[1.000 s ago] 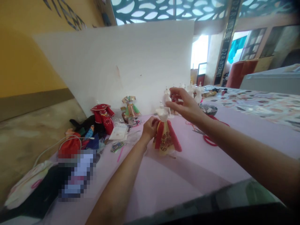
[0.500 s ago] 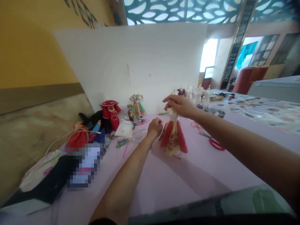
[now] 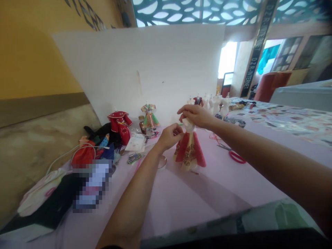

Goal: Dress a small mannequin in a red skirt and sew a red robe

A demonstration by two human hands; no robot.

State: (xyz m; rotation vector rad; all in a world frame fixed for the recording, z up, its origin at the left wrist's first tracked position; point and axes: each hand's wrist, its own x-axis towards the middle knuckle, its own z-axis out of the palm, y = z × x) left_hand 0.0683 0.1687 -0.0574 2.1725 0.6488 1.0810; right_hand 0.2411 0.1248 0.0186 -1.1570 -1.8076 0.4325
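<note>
**Right hand closed over white miniature dress form in red-and-gold robe; form stands below it.**
Left hand narrow, just beside it. I judge sideways pressure could tip the form on the pink tabletop.

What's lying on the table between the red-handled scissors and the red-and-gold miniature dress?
In the head view that stretch is bare: only the pink table surface shows between the red-handled scissors and the red-and-gold miniature dress.

Dress form on tbl, scissors to R, more forms behind.
</note>
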